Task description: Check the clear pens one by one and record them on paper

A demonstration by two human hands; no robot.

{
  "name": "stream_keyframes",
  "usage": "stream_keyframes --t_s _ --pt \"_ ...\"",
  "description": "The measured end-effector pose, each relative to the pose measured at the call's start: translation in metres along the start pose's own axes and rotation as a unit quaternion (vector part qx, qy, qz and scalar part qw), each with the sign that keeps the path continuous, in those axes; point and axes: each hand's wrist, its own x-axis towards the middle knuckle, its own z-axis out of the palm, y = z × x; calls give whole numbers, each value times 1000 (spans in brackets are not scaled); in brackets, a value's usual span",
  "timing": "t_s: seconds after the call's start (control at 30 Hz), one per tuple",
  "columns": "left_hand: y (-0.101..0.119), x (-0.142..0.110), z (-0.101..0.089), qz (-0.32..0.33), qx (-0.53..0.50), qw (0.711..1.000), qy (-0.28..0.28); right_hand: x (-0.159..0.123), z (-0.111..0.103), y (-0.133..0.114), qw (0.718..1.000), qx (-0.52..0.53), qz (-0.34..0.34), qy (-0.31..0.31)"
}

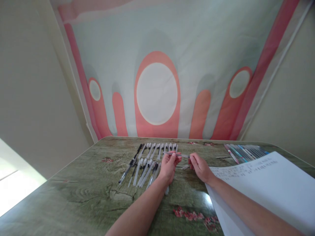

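My left hand (169, 167) is closed, its fingertips pinching a slim, pale pen (182, 155) held level above the table. Closed around the right end of the same pen is my right hand (199, 167). Whether it is a whole pen or only a part, such as a barrel with a refill, is too small to tell. Beyond and left of my left hand lies a row of clear pen parts with whitish ends (154, 149). Nearer, partly hidden by that hand, is another group of clear and black pen pieces (145, 173). A small clear piece (185, 167) lies beneath my right hand.
A large white sheet (265, 186) with handwriting along its top covers the table's right side, under my right forearm. Behind it lie several coloured pens (242, 153). The wood-patterned table (81, 196) meets a pink and pale green wall hanging (157, 131) at its far edge.
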Motion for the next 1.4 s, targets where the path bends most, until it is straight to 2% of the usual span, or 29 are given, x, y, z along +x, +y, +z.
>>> stream_keyframes --t_s 0.1,0.23,0.37,0.5,0.83,0.9,1.0,1.1,1.17,1.27,1.33,1.4 --pt "-2 -1 2 21 36 999 -16 0 -1 -1 1000 16 17 -10" --pt "-6 -4 6 54 82 995 -21 2 1 4 995 72 75 -5" --pt "-9 -4 7 57 82 995 -21 3 4 9 984 144 105 9" --pt "-9 -4 5 40 72 997 -12 2 3 8 979 182 96 0" --pt "-5 -8 10 56 132 989 -19 2 0 6 985 151 86 -15" --pt "-4 -8 10 47 122 991 -19 2 1 5 981 173 91 -9" --pt "-1 -9 13 11 52 998 -12 1 0 2 970 226 85 -5" --pt "1 -12 18 -45 -25 999 -1 -2 -1 -7 978 208 29 -18" --pt "1 -15 22 -83 -33 996 -26 -4 -2 -13 986 160 -29 -21" --pt "-5 -23 28 -105 50 990 -85 -5 -4 -19 990 118 -72 -16" --pt "-10 -31 30 -69 172 976 -117 -5 -4 -15 991 127 -37 4" --pt "-13 -39 32 -4 314 935 -167 -2 -5 -7 985 164 32 37"
